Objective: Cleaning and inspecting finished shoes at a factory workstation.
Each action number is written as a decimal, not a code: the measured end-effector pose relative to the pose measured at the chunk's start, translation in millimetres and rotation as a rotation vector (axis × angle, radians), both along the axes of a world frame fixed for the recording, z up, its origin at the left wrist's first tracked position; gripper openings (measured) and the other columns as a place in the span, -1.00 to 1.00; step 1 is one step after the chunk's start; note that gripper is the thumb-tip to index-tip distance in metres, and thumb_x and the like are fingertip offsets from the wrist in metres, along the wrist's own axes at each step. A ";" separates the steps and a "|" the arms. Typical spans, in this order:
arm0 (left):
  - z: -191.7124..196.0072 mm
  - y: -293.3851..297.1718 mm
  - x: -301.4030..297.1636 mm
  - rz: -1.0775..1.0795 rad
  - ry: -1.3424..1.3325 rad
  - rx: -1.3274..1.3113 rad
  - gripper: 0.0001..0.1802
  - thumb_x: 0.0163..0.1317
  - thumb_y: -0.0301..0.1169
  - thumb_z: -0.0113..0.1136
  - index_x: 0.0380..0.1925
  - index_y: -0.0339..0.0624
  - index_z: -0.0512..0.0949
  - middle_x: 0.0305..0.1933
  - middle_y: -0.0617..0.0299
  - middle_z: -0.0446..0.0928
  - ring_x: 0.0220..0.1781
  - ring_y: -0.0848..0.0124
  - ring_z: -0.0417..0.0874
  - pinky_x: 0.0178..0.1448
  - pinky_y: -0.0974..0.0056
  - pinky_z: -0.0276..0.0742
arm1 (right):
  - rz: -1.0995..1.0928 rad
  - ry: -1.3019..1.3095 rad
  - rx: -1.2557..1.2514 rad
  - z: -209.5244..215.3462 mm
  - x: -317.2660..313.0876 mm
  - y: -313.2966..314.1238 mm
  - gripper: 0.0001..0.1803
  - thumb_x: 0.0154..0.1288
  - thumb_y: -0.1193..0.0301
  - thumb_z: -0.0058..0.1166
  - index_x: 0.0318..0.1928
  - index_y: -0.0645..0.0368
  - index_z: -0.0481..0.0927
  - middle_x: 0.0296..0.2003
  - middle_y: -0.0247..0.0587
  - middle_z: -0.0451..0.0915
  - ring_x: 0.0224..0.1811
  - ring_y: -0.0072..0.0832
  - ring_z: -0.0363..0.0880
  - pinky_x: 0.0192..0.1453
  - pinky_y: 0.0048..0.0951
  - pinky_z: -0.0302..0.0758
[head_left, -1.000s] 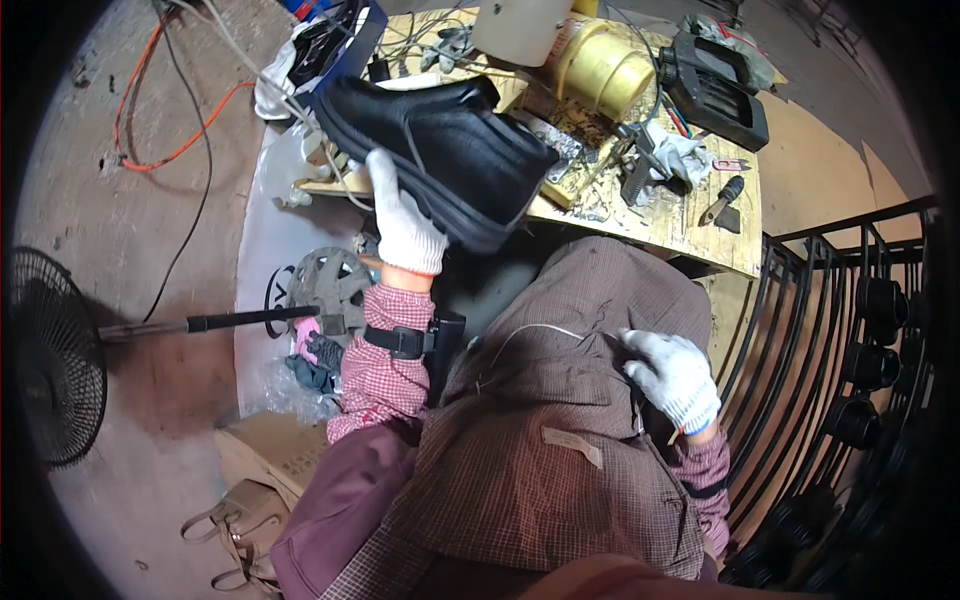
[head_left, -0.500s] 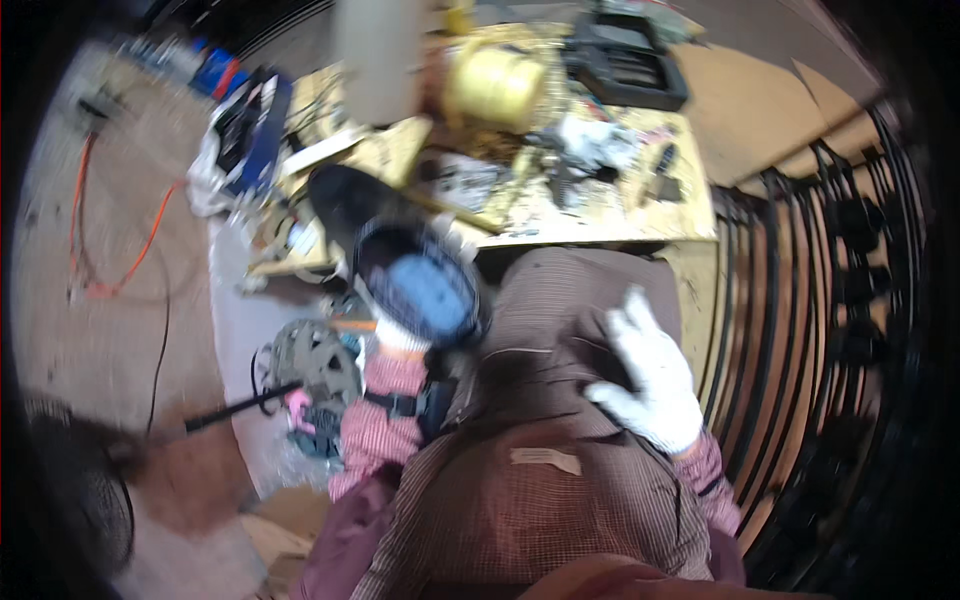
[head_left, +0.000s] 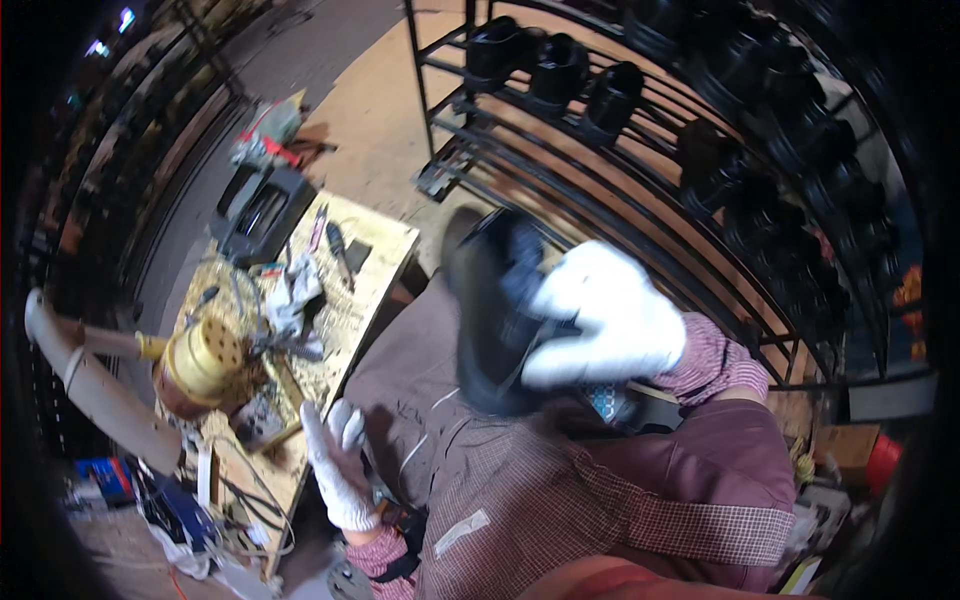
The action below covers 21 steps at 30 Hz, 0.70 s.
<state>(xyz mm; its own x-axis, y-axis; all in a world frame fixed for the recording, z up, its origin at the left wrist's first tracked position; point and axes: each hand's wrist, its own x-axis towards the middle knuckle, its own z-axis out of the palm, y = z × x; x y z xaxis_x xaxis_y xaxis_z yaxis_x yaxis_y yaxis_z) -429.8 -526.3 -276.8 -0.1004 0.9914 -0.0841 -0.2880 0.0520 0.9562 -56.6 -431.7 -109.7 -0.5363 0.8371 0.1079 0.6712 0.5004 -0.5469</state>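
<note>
Far right, a black metal rack (head_left: 421, 90) is being taken up by loads of dark shoes (head_left: 558, 78). Near the middle, a kinda blurry black shoe (head_left: 488, 325) is being gripped over the lap (head_left: 400, 335) by the gloved right hand (head_left: 612, 318). The left hand (head_left: 343, 470), gloved too, is being held spread wide near the left-side workbench (head_left: 385, 232), which is being cluttered by tools (head_left: 337, 243).
</note>
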 end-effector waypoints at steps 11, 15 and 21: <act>-10.7 -11.5 -2.1 0.139 -0.017 -0.169 -0.14 0.48 0.33 -0.23 0.61 0.15 0.04 0.51 -0.12 0.26 0.37 0.07 0.42 0.53 -0.07 0.16 | -0.866 -0.659 0.166 -65.2 222.8 97.1 -0.50 0.28 -0.05 0.20 0.02 0.03 0.71 -0.03 -0.06 0.69 0.09 -0.09 0.64 0.23 -0.15 0.53; 0.9 -9.0 2.9 0.150 -0.013 -0.162 -0.15 0.49 0.32 -0.24 0.61 0.15 0.05 0.50 -0.13 0.27 0.36 0.08 0.42 0.53 -0.06 0.16 | -1.126 -0.460 0.390 -89.6 260.0 113.1 -0.37 0.39 -0.19 0.00 0.22 -0.04 0.60 0.14 0.03 0.63 0.19 -0.07 0.61 0.26 -0.10 0.51; -7.0 -19.6 -8.5 0.163 -0.054 -0.131 -0.13 0.49 0.33 -0.24 0.61 0.11 0.03 0.49 -0.16 0.29 0.37 0.07 0.42 0.53 -0.03 0.16 | -1.355 -0.777 0.105 -65.8 284.5 37.3 -0.34 0.30 -0.20 0.09 0.09 0.09 0.70 0.24 0.00 0.57 0.20 -0.12 0.62 0.22 0.03 0.49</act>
